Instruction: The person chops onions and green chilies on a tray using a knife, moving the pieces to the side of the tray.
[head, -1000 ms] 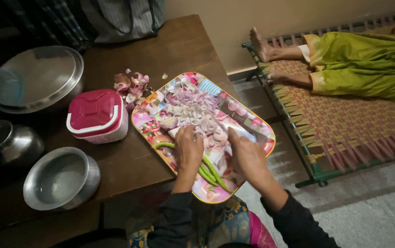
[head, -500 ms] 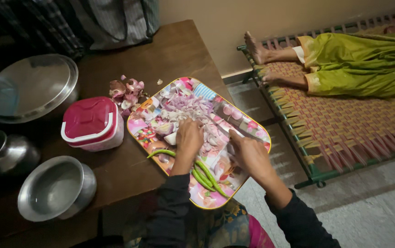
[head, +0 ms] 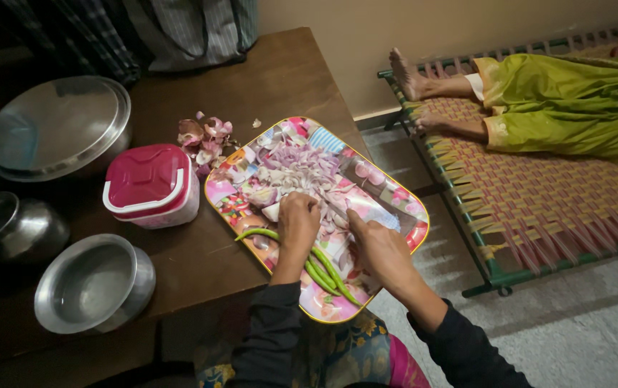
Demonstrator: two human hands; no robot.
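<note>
A colourful patterned tray [head: 224, 205] lies on the brown wooden table [head: 273, 72] at its near right edge. A heap of sliced purple onion [head: 302, 169] covers its far half, and long green chillies [head: 325, 271] lie on its near part. My left hand [head: 298, 221] presses down on an onion piece at the middle of the tray, fingers curled. Just to its right, my right hand [head: 379, 250] grips a knife [head: 381, 201]; the grey blade points away over the tray's right side, beside the slices.
Onion peels [head: 205, 133] lie beyond the tray. A pink lidded box [head: 152, 183], a covered steel pan [head: 57, 126], a steel pot [head: 7, 230] and a steel bowl [head: 93, 282] stand to the left. On the right, a person in green lies on a woven cot [head: 539, 201].
The two hands have drawn closer together over the middle of the tray. My right hand with the knife has shifted slightly left toward the onion under my left hand. The view moved a little.
</note>
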